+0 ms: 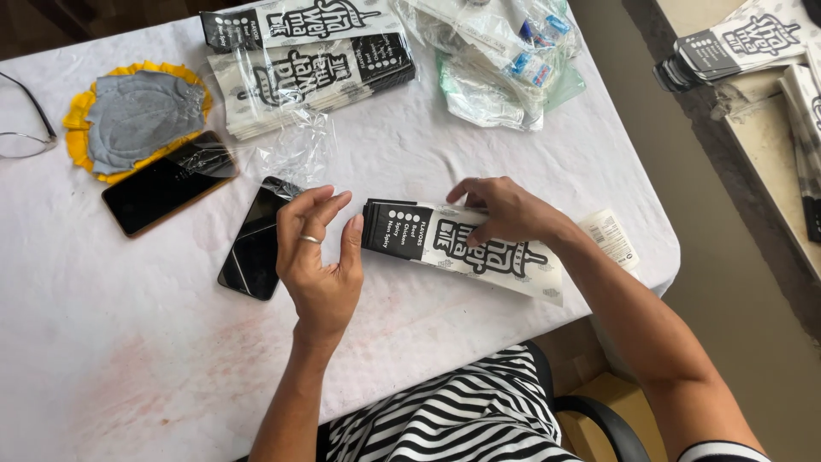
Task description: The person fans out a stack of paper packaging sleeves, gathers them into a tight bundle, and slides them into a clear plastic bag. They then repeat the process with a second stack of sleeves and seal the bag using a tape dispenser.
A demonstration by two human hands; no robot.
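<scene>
A flat stack of black-and-white paper sleeves [462,248] lies on the white table [128,342] near its front edge. The right hand [505,210] presses curled fingers on top, pinning it; the left hand [321,257], fingers open, butts its end, seemingly squaring the edges. A phone [254,250] lies beside it.

- My left hand [318,257] stands upright on its edge, palm turned inward, fingers loosely curled and apart.
- My right hand [506,210] lies palm down, fingers bent, forearm stretched out.
</scene>
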